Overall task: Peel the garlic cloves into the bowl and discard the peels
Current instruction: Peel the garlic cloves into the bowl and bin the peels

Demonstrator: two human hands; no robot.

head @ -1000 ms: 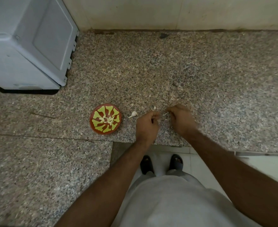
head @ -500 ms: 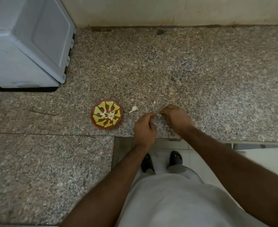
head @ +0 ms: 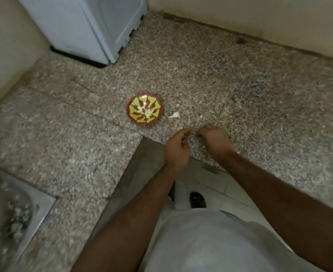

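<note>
Far to the left of the fingers, a steel sink (head: 14, 211) is let into the bench (head: 260, 107), with pale scraps lying in it; whether these are peels cannot be told. A white appliance (head: 87, 26) stands at the back. Nearer, ahead and to the left of the fingers, sits the red and green bowl (head: 144, 109), peeled cloves heaped at its middle. Just right of the bowl, and straight ahead of the left hand (head: 178, 147), lies one unpeeled garlic clove (head: 174, 115), its long axis roughly left to right, the pointed tail toward the bowl. A tiny pale scrap (head: 201, 116) lies ahead of the right hand (head: 214, 140).

Both hands hover at the bench edge, fingertips almost meeting. The left hand's fingers are curled, thumb to forefinger as in a pinch; the right hand's are bunched downward likewise. Whatever they hold is too small and blurred to make out, so I cannot tell whether it is a clove or peel.

The left hand is the nearer to the loose clove and to the bowl, so I judge it better placed for the next reach
</note>
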